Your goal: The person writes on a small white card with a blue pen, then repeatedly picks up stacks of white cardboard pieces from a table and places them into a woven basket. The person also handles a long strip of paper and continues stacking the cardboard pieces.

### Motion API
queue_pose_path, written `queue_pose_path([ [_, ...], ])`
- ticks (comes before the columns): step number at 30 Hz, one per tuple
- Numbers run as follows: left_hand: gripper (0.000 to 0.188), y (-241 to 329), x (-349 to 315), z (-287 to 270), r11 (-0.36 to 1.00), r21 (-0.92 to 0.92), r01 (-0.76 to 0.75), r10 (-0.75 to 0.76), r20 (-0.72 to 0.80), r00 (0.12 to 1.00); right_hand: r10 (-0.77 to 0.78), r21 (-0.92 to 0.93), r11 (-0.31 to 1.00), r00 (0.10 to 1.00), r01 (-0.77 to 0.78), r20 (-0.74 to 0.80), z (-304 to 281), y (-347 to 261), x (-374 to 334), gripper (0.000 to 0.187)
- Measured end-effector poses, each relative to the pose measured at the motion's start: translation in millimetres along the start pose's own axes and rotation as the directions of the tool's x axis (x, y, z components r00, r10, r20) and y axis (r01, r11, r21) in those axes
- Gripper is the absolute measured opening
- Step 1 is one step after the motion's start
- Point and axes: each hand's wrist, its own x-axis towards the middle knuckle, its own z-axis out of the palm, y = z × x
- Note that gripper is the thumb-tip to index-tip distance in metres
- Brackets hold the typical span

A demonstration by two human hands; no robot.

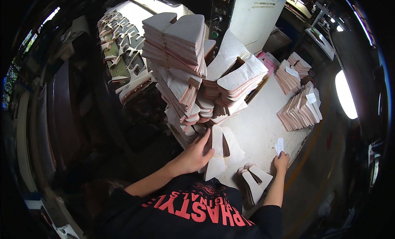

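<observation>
My left hand [195,155] grips the left side of a banded bundle of white U-shaped cut pieces [233,150], thumb in front and fingers along its edge. The bundle lies flat at the near end of the white table, below a tall pile. My right hand [282,161] pinches small white paper tags [279,145] near the table's right edge. Between my hands, close to my body, lies a smaller bundle of U-shaped pieces [256,184] with pinkish edges; neither hand touches it.
A tall pile of banded bundles [177,45] rises ahead, with another stack [242,76] beside it. Tagged bundles [301,109] stand along the right of the white table [251,123]. Cut scraps [123,45] cover a surface at far left. A pale machine cabinet [255,20] stands behind.
</observation>
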Motion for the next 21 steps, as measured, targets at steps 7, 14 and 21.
queue_pose_path([
  [7,0.024,82.1,-14.5,-116.8,0.923,-0.017,-0.384,0.384,0.097,0.918,-0.157,0.111,0.98,0.986,0.163,-0.059,1.8,-7.4,-31.4,0.05],
  [14,0.013,102.2,35.5,-175.8,0.85,0.455,-0.266,0.516,-0.615,0.596,-0.147,0.08,0.986,0.989,0.147,-0.007,-3.8,-0.9,-47.7,0.085],
  [21,0.022,92.0,75.5,-185.4,0.786,0.579,-0.217,0.599,-0.624,0.502,0.012,-0.01,1.0,0.95,-0.009,0.312,-67.7,26.1,-52.8,0.105],
])
